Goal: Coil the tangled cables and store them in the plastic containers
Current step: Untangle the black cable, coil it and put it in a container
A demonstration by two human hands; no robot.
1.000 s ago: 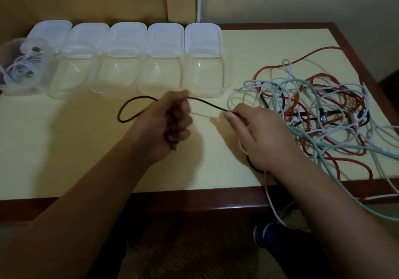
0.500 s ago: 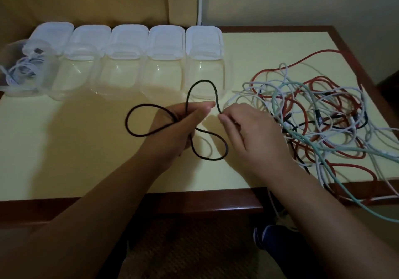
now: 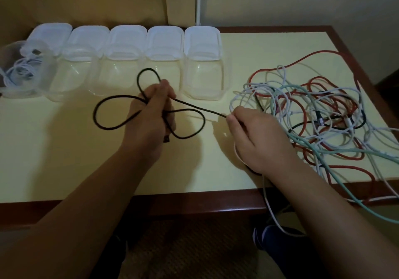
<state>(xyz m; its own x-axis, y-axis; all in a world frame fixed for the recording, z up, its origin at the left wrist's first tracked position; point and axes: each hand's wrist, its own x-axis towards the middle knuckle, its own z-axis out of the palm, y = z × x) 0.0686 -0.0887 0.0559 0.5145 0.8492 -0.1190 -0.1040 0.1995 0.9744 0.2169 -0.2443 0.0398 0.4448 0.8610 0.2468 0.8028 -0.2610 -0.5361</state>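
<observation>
Yellow bench (image 3: 54, 160), clear containers (image 3: 164, 62) along the back. Left hand (image 3: 151, 114) grips gathered loops of the black cable (image 3: 103, 110); right hand (image 3: 252, 136) pinches its taut run by the tangle (image 3: 313, 114). Run lies left-right between hands; left hand is nearer the containers.

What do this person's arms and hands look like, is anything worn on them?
Both forearms are bare up to the picture's lower edge: no sleeves show. The left hand and the right hand wear no gloves, and no rings, watch or bracelets are visible. In this dim light, finer marks cannot be made out.
</observation>
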